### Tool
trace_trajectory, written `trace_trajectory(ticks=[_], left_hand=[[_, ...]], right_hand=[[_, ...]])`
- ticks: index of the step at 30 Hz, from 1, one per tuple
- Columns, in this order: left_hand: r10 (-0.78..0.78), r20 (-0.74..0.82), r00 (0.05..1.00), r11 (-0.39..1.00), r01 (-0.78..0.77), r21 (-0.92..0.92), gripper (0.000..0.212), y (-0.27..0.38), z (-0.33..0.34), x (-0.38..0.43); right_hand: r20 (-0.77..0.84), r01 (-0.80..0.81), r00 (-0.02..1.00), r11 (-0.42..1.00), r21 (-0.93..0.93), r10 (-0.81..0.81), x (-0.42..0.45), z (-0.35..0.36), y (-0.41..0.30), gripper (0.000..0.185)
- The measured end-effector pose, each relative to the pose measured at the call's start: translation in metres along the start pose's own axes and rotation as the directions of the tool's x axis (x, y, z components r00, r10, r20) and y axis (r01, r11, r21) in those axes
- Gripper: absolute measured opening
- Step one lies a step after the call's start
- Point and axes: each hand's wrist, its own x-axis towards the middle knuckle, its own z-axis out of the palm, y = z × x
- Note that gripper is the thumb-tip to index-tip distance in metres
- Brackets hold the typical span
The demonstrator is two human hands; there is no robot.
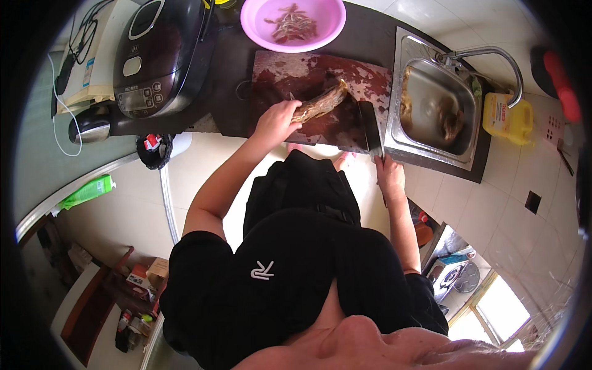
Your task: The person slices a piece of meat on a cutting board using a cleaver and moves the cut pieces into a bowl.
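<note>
My left hand (280,121) grips the near end of a brown, rough-skinned piece of cured meat (321,102). The piece lies slantwise over a worn reddish cutting board (277,69), its far end pointing up and right. In my right hand (390,173) is the handle of a cleaver (370,122). Its dark blade reaches over the right part of the board, beside the meat and apart from it. Beyond the board stands a pink basin (247,27) with thin strips of sliced meat (296,27) in it.
To the right is a steel sink (437,92) with a brown piece (449,118) inside and a curved faucet (511,64) above. A yellow jug (508,118) stands beside it. On the left are a dark rice cooker (152,60) and a bin with a black bag (155,157).
</note>
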Motion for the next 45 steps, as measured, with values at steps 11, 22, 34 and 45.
trace_trajectory(ticks=[11,22,34,45], left_hand=[[-0.322,0.275,0.906,0.836,0.409,-0.367,0.009,-0.026,-0.002,0.006],[-0.399,0.458,0.794,0.729,0.578,-0.366,0.012,-0.049,0.003,0.02],[-0.297,0.659,0.691,0.794,0.562,-0.232,0.008,-0.039,-0.012,0.036],[-0.383,0.654,0.652,0.68,0.678,-0.278,0.009,-0.049,-0.005,0.035]], right_hand=[[-0.143,0.241,0.967,0.936,0.257,-0.209,-0.02,-0.03,-0.05,0.025],[-0.05,0.241,0.97,0.903,0.355,-0.239,-0.022,-0.012,-0.066,0.027],[-0.077,0.243,0.97,0.882,0.404,-0.231,-0.025,-0.017,-0.062,0.025],[-0.032,0.346,0.934,0.884,0.313,-0.354,-0.037,-0.014,-0.063,0.018]])
